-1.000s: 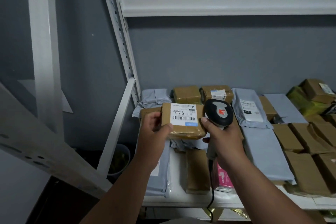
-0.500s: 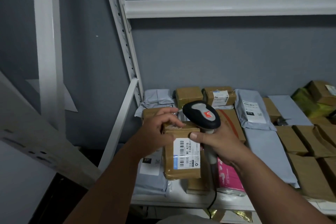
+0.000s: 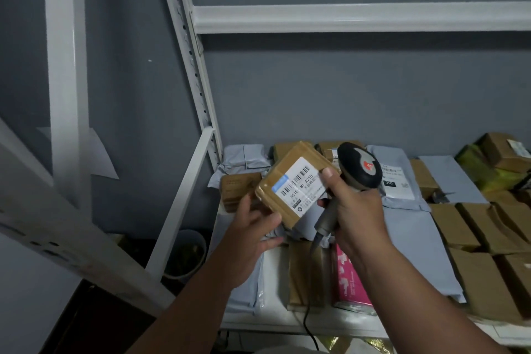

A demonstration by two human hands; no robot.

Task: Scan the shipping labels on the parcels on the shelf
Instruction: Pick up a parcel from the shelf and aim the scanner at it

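Note:
A small brown taped parcel (image 3: 274, 195) is tilted in the air above the left end of the white shelf (image 3: 273, 323). Its white barcode label (image 3: 301, 184) faces up toward me. My left hand (image 3: 253, 234) supports the parcel from below and at its left edge, fingers loosely spread. My right hand (image 3: 356, 215) grips the handle of a black and grey barcode scanner (image 3: 360, 165), and its thumb presses on the label's right edge. The scanner head sits just right of the parcel. The scanner's cable (image 3: 309, 325) hangs down past the shelf's front.
Several more parcels lie on the shelf: brown boxes (image 3: 471, 238), grey mailers (image 3: 413, 238), a pink packet (image 3: 350, 279), a brown box (image 3: 238, 187) at the left. A white upright (image 3: 195, 72) and upper beam (image 3: 344, 17) frame the bay. A bin (image 3: 186, 256) stands below left.
The parcel has been lifted from low over the shelf and tilted, label up. The scanner has swung from above the parcel to its right side. My left hand moved beneath it.

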